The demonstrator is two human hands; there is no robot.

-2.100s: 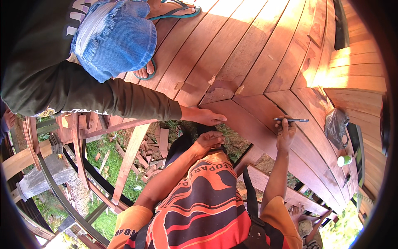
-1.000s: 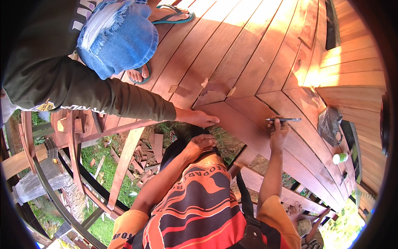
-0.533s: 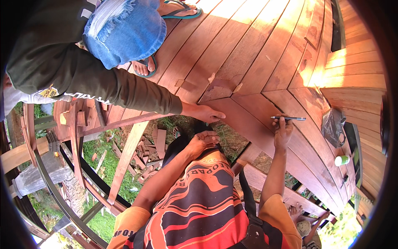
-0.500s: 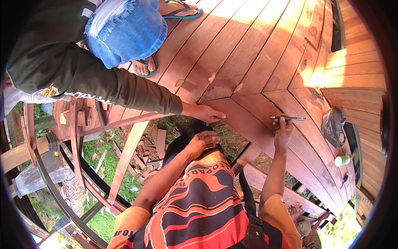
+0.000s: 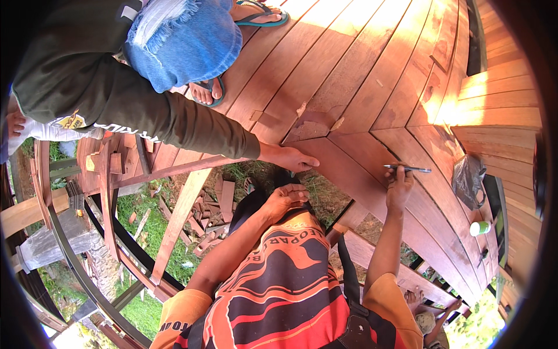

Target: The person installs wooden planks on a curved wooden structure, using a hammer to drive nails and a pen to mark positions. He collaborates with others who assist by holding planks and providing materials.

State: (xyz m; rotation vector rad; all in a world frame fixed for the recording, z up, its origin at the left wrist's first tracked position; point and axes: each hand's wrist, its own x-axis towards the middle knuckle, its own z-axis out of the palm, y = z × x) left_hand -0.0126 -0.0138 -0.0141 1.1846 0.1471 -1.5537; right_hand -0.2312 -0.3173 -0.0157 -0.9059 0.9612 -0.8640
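My right hand [image 5: 399, 185] is raised over the reddish wooden boards [image 5: 360, 160], its fingers closed around a dark pen [image 5: 414, 169]. The pen lies almost level, one end pointing right. My left hand [image 5: 286, 199] is in front of my waist with its fingers curled in; nothing shows in it. Just beyond it, a co-worker's hand [image 5: 295, 158] reaches in from the left and touches or hovers at the corner of the board edge; which of the two I cannot tell.
The co-worker [image 5: 180, 46], in denim and sandals, is on the planks at upper left. A black plastic bag [image 5: 468, 180] and a green-and-white container [image 5: 480, 228] stand at right. Wood offcuts [image 5: 218, 209] lie on grass below open framing [image 5: 180, 227]. Another person [image 5: 430, 323] is at lower right.
The view has shifted slightly, so the surroundings sit a little further right. The pen tilts a touch more, its right end lower. Both my hands keep nearly the same pose.
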